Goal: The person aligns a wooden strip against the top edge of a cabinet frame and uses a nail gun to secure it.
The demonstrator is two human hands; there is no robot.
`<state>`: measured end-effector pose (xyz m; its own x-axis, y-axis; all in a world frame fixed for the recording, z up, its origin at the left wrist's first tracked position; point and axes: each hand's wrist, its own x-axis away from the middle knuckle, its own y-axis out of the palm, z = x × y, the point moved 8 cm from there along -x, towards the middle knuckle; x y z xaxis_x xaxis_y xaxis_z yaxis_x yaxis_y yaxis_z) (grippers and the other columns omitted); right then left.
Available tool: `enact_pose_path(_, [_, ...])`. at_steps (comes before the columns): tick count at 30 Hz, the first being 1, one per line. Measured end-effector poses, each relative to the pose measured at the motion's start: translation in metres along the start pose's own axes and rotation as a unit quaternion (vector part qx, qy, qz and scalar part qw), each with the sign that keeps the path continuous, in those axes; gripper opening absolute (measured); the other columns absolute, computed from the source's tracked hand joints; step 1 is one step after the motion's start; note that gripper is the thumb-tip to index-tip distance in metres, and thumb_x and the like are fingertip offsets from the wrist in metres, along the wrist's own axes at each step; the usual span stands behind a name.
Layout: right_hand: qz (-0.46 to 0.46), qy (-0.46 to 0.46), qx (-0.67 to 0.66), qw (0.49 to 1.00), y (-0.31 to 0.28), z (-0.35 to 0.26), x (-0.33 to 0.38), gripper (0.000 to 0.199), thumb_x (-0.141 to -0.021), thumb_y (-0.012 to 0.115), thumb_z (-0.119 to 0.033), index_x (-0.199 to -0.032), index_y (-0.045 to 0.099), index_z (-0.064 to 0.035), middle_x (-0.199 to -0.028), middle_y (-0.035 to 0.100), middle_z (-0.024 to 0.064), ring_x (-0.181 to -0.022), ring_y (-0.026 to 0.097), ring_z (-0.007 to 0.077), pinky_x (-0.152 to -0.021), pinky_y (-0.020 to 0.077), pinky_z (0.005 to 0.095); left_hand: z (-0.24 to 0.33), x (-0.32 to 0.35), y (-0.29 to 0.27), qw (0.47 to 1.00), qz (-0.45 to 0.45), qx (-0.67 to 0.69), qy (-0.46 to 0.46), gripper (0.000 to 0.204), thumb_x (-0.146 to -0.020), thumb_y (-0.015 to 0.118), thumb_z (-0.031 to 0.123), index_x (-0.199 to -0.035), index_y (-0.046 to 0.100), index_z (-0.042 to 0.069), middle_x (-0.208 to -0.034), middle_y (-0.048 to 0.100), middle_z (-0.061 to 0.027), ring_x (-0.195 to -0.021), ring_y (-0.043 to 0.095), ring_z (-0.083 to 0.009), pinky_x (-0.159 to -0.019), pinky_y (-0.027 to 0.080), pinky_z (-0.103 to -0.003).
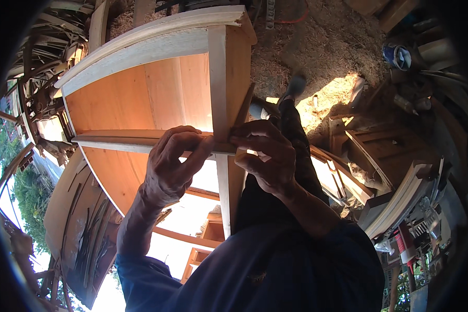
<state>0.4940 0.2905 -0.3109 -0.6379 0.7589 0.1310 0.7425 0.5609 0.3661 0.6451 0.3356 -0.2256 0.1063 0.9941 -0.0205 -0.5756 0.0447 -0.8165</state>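
A tall wooden cabinet frame (220, 78) with a curved top rail (156, 32) and orange-brown panels (114, 99) lies in front of me. A narrow crosspiece (109, 143) runs across its middle to the pale upright. My left hand (172, 158) is at the crosspiece just left of the upright, thumb and fingertips pinched together. On the upright's other side, my right hand (268, 156) has its fingers bent and pressed at the crosspiece's end, the thumb lower. Whatever is between the fingertips of either hand is too small or hidden to make out.
Brown ground with litter stretches beyond the cabinet. Wooden frames (372, 151) and offcuts lie at the right, with a blue-and-white can (398, 56) farther off. A red and white tube (405, 244) is at lower right. A curved wooden panel (70, 218) with thin strips stands at left.
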Motion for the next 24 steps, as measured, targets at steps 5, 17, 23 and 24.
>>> enact_pose_path(5, [0.023,0.035,0.017,0.999,0.001,0.009,0.0,0.024,-0.085,0.081,-0.007,-0.108,0.076,-0.0012,-0.115,0.065,0.0141,-0.107,0.067,0.0216,-0.09,0.0563,0.034,0.0,0.001,0.0,1.0,-0.003,-0.002,0.006,0.038,-0.075,0.076,-0.003,-0.113,0.075,0.003,-0.093,0.064,-0.0087,-0.094,0.068,-0.0257,-0.071,0.062,-0.032])
enact_pose_path(17, [0.058,0.02,0.021,0.998,-0.003,0.002,-0.004,0.021,-0.083,0.084,-0.011,-0.103,0.08,-0.0059,-0.104,0.069,0.0114,-0.096,0.071,0.0182,-0.08,0.0574,0.0295,-0.012,-0.003,-0.008,0.987,0.018,0.121,-0.105,0.028,-0.076,0.082,-0.004,-0.099,0.067,-0.002,-0.134,0.05,-0.0211,-0.129,0.059,-0.0387,-0.102,0.06,-0.041])
enact_pose_path(23, [0.05,0.006,0.027,0.998,-0.002,0.002,-0.003,0.022,-0.083,0.085,-0.01,-0.103,0.079,-0.0054,-0.105,0.068,0.0117,-0.095,0.07,0.0186,-0.079,0.0571,0.0296,-0.011,0.003,-0.007,0.997,-0.016,0.031,-0.068,0.028,-0.075,0.084,0.003,-0.098,0.069,-0.001,-0.106,0.065,-0.0167,-0.104,0.071,-0.0322,-0.086,0.061,-0.041])
enact_pose_path(24, [0.049,0.008,0.032,0.998,-0.002,0.002,-0.003,0.022,-0.083,0.085,-0.011,-0.103,0.079,-0.0053,-0.105,0.068,0.012,-0.095,0.07,0.0189,-0.079,0.0571,0.0297,-0.01,0.003,-0.006,0.997,-0.016,0.03,-0.069,0.028,-0.075,0.084,0.003,-0.098,0.069,-0.001,-0.106,0.065,-0.0167,-0.104,0.071,-0.0322,-0.086,0.061,-0.041])
